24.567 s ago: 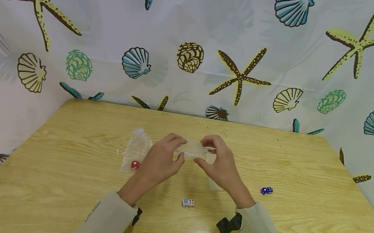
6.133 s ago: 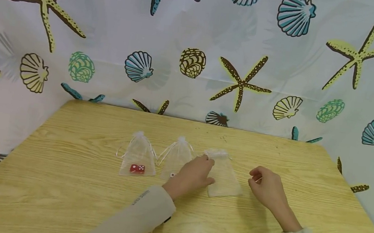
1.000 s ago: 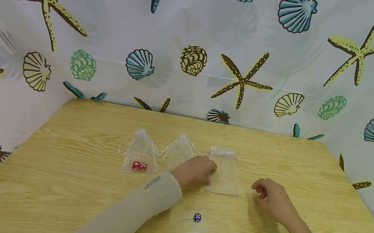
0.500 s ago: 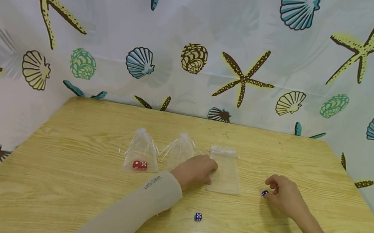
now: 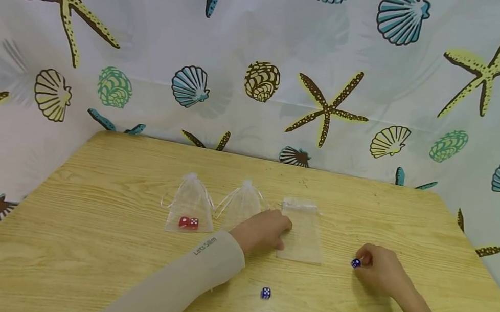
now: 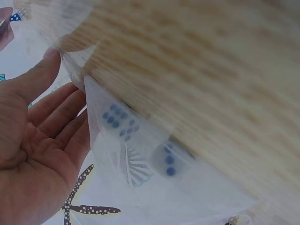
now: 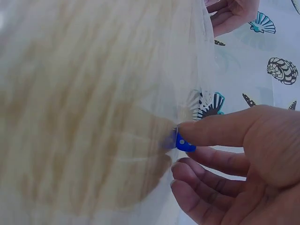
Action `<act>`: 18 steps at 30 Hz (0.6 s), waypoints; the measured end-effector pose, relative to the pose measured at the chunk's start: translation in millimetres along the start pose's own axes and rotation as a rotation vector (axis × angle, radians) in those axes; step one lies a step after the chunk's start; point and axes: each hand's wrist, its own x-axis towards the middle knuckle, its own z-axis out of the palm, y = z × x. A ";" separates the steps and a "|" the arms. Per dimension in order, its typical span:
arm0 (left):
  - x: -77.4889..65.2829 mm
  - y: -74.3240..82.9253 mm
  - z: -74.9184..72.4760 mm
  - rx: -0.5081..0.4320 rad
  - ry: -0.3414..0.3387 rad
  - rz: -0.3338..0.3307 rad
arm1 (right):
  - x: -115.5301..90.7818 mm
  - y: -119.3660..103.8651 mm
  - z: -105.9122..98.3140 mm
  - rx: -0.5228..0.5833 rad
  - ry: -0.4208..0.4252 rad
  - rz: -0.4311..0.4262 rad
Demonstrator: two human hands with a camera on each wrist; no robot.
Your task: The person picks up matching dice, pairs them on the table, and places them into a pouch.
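Note:
My right hand (image 5: 380, 271) pinches a blue die (image 5: 355, 263) between thumb and fingers, right of the bags; the right wrist view shows this die (image 7: 184, 144) at the fingertips. A second blue die (image 5: 265, 293) lies nearer the front of the table. My left hand (image 5: 264, 230) rests at the left edge of a flat sheer drawstring bag (image 5: 302, 236), its thumb and fingers apart in the left wrist view. Beneath that forearm and hand, the middle sheer bag (image 5: 242, 207) is partly hidden. White dice with blue pips (image 6: 121, 123) show inside it.
At the left, another drawstring bag (image 5: 189, 198) lies with red dice (image 5: 189, 222) inside, its top gathered. The wooden table (image 5: 96, 241) ends at a hanging cloth (image 5: 226, 35) printed with shells and starfish, behind and at both sides.
White dice, on the table in the oldest frame, are now in the middle bag. One blue die has come to the front. My right hand moved right and now pinches the other; the left stays.

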 end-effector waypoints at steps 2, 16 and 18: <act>0.0 0.4 0.0 -0.003 0.000 -0.003 | 0.5 0.9 0.7 0.004 -0.004 -0.004; 0.5 0.2 1.8 0.010 0.006 0.004 | -1.9 -3.2 1.6 0.008 0.009 -0.024; 0.8 0.1 2.0 0.014 0.004 0.001 | -2.8 -7.1 1.1 0.011 0.010 -0.024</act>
